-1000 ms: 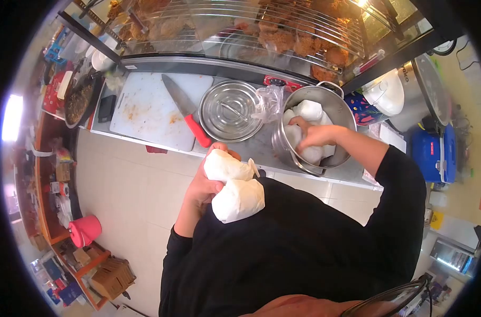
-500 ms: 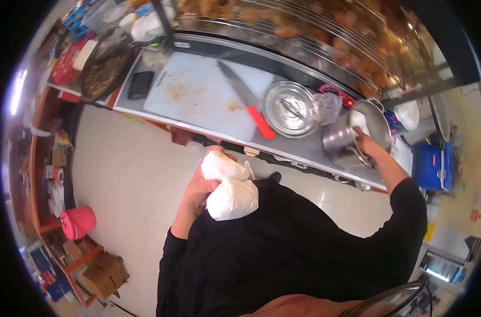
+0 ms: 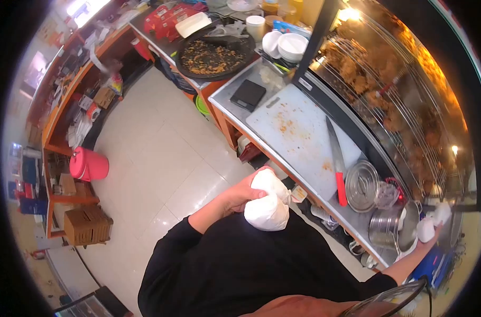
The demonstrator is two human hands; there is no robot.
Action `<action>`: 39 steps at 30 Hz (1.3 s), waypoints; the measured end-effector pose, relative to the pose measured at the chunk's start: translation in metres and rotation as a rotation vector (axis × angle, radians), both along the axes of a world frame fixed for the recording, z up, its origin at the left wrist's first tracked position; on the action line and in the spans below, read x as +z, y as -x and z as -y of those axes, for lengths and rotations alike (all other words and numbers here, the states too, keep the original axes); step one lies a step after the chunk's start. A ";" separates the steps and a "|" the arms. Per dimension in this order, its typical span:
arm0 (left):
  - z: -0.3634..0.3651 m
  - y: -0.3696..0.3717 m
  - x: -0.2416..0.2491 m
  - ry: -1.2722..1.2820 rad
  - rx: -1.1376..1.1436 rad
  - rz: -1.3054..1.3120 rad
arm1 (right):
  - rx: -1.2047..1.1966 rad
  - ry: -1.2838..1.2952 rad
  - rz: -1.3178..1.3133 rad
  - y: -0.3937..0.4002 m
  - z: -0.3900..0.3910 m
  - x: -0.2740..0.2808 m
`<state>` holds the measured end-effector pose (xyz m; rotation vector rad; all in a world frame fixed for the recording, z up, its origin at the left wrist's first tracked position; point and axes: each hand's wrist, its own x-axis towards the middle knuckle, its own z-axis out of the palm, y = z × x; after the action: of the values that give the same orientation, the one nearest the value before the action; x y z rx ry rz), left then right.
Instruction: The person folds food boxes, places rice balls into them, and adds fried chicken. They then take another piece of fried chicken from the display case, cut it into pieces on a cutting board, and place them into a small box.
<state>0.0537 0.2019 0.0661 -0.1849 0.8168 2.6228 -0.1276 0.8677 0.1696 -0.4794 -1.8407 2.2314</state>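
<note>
Head view: two white wrapped bundles (image 3: 268, 213) in the left hand (image 3: 240, 193), in front of the torso, well apart from the pot (image 3: 384, 230). Grip partly closed, thumb and fingers round the bundles — held snug together, presumably so one hand can manage both.

Right hand (image 3: 433, 236) at the pot's far rim, by another white bundle (image 3: 425, 230); small and blurred, so cannot tell how far the grip is closed or whether it bears the weight.

Lid (image 3: 361, 185) flat on the table (image 3: 224, 95) beside the pot, likely off to leave its mouth open. Clear plastic bag (image 3: 387, 194) between lid and pot. Beyond the lid from the pot, knife (image 3: 340, 187) lies partly on the white board (image 3: 298, 153) — red handle towards the person, probably for easy reach.
</note>
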 end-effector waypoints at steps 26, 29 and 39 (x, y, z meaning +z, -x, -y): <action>0.479 -0.137 -0.017 0.143 0.827 -0.032 | 0.959 -0.573 -0.172 0.217 1.109 -0.033; 0.525 -0.124 0.001 0.134 0.822 0.119 | 0.932 -0.937 -0.157 0.276 1.163 -0.058; 0.705 -0.047 -0.002 -0.025 1.036 0.111 | 1.490 -1.480 -0.118 0.371 1.316 -0.106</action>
<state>0.1002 -0.5030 0.0638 -0.9596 0.7661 3.4980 -0.4982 -0.4481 0.0632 1.5667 -3.3615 0.2573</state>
